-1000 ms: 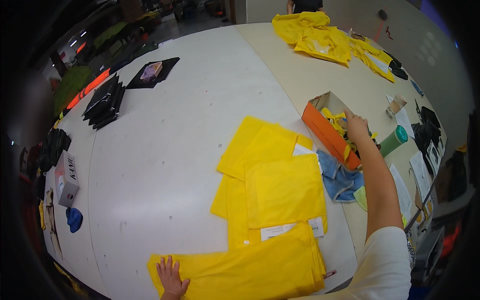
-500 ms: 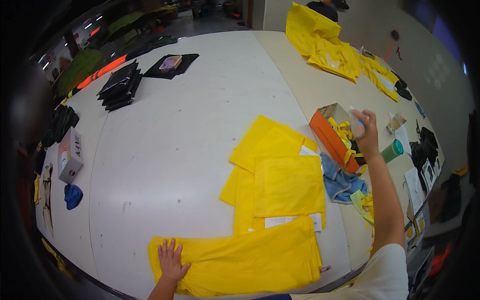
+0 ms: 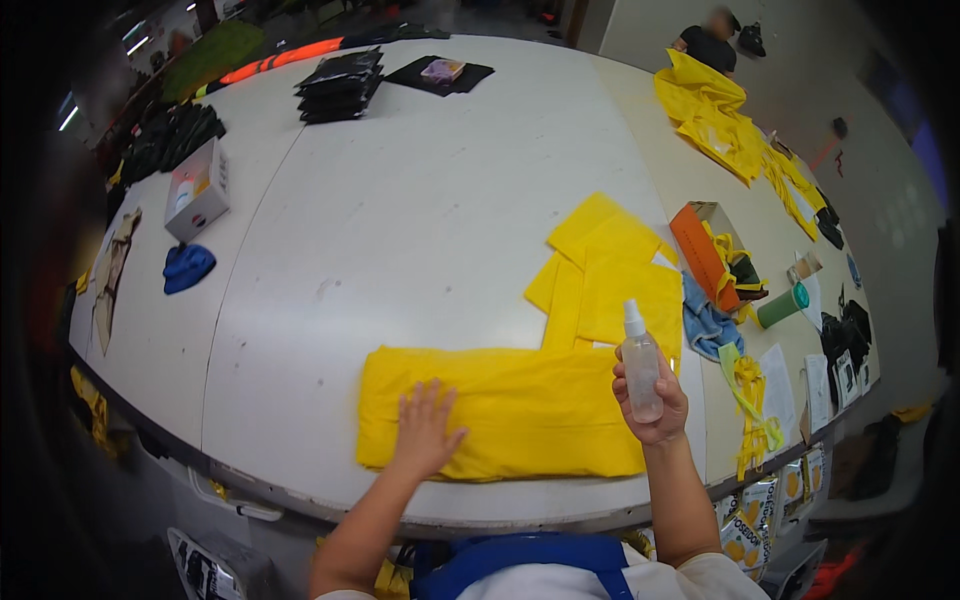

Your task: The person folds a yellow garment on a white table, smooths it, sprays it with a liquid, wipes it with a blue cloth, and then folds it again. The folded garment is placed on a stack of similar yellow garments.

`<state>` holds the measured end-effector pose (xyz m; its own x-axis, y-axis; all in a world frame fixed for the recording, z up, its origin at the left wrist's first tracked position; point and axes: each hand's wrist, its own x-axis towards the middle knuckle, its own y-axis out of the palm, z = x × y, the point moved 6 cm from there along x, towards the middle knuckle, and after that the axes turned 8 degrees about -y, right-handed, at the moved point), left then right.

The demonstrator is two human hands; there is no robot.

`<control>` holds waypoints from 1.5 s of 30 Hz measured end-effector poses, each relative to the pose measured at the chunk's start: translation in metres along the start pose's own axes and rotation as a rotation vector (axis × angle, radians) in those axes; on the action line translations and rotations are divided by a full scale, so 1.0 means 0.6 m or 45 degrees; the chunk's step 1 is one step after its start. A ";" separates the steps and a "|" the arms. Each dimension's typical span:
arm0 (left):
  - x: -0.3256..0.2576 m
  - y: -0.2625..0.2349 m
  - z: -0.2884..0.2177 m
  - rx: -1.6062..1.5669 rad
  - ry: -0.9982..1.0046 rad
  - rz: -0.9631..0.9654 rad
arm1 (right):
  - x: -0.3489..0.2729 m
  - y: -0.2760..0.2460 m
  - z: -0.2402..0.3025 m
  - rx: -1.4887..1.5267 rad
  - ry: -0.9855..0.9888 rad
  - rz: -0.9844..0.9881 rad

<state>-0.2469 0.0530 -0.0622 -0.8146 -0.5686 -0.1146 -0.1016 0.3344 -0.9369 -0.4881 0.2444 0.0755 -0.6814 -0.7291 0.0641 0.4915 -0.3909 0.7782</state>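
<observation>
Beneath the left hand [image 3: 425, 432], which was flat with palm down and fingers spread, lay a long, folded yellow fabric bundle [image 3: 520, 410] on the smooth white counter [image 3: 300, 310]. To the right of that hand, across the bundle's right end in the view, the right hand [image 3: 660, 428] gripped a translucent cylindrical spray bottle with a white top [image 3: 643, 375], slightly tilted, top pointing away. Beyond the right hand, overlapping flat-folded yellow fabric pieces [image 3: 620, 285] met the bundle's far edge. Farther out and right of the same hand stood an uncovered orange rectangular box [image 3: 703, 257] containing yellow strips; a crumpled light-blue denim cloth [image 3: 706, 322] lay just beside it. Right of this hand, loose yellow straps [image 3: 748, 385] rested near the counter's edge.
</observation>
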 end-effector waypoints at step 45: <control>-0.189 0.056 -0.005 -0.284 -0.246 -0.139 | 0.019 0.099 -0.299 -0.989 0.823 0.445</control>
<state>-0.1596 0.1306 -0.0795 -0.6709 -0.7350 -0.0981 -0.3225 0.4084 -0.8539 -0.3695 0.1122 0.0103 -0.1311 -0.9403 -0.3140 0.9701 -0.1869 0.1546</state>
